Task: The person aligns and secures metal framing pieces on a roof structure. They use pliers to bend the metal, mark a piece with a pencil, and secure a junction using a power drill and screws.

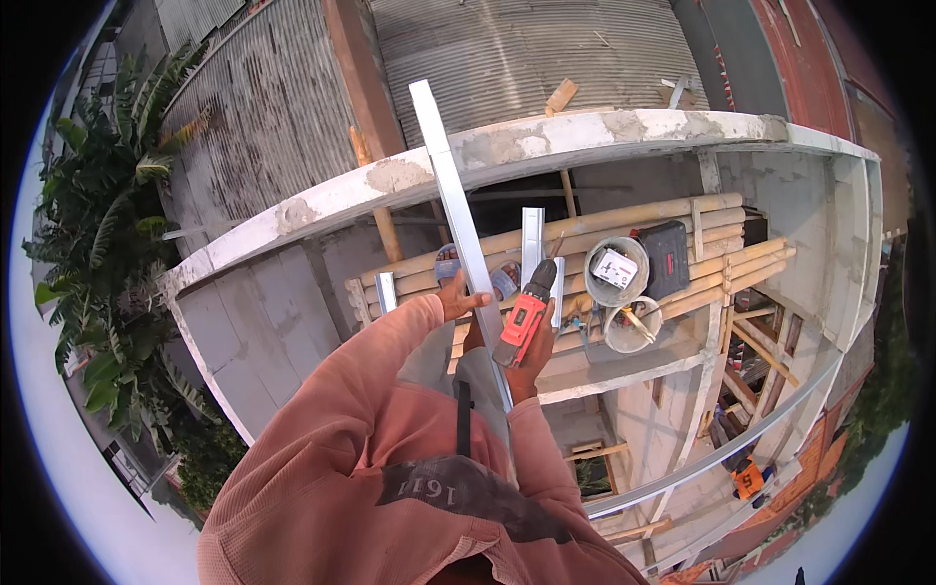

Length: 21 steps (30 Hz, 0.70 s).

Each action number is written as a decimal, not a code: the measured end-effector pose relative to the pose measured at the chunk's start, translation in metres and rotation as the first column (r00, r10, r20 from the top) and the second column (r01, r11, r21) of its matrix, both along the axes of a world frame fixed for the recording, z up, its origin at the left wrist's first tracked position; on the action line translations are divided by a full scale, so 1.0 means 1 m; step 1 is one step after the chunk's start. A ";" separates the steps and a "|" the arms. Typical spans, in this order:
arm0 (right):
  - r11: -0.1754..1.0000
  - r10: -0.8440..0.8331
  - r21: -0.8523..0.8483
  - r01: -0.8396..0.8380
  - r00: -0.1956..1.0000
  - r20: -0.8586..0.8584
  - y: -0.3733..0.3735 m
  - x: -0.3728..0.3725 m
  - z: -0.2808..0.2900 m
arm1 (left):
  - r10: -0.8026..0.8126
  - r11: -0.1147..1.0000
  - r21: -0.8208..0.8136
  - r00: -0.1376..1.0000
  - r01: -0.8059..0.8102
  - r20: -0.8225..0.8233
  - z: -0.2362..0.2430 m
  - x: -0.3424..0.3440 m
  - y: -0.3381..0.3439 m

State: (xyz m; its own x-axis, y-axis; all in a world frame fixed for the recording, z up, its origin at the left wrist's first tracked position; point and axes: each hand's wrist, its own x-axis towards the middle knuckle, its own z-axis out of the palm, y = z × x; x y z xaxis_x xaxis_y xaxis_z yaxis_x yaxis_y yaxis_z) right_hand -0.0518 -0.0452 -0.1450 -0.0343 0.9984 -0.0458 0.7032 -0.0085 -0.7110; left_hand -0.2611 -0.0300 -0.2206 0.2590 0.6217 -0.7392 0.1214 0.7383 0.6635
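Metal channel (456, 203), centre, slanting near to far; our left hand (456, 298), fingers spread, touches it, seemingly to steady it. Red drill (525, 320), just right; our right hand (532, 365), fingers curled, grips it, seemingly bearing its weight.

Bare grey walls (268, 307), a patchy concrete beam (575, 136), corrugated roof (536, 58) beyond, leafy plants (117, 210) leftward, pale sky (63, 429).

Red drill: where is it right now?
In the head view, the drill is just right of centre, in the person's right grip, between the long metal bar and the two buckets.
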 end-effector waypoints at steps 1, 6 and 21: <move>1.000 0.000 -0.002 0.000 1.000 -0.004 -0.002 -0.001 -0.009 | 0.039 0.998 0.046 0.999 -0.038 -0.028 0.001 0.001 -0.002; 0.998 -0.052 0.040 0.053 0.999 -0.008 -0.001 -0.010 -0.028 | 0.056 0.998 -0.015 0.998 -0.056 0.024 0.004 0.006 0.000; 0.980 -0.178 -0.085 0.182 0.982 0.055 -0.011 -0.018 -0.036 | 0.296 0.865 -0.072 0.621 -0.496 -0.726 0.083 0.017 0.118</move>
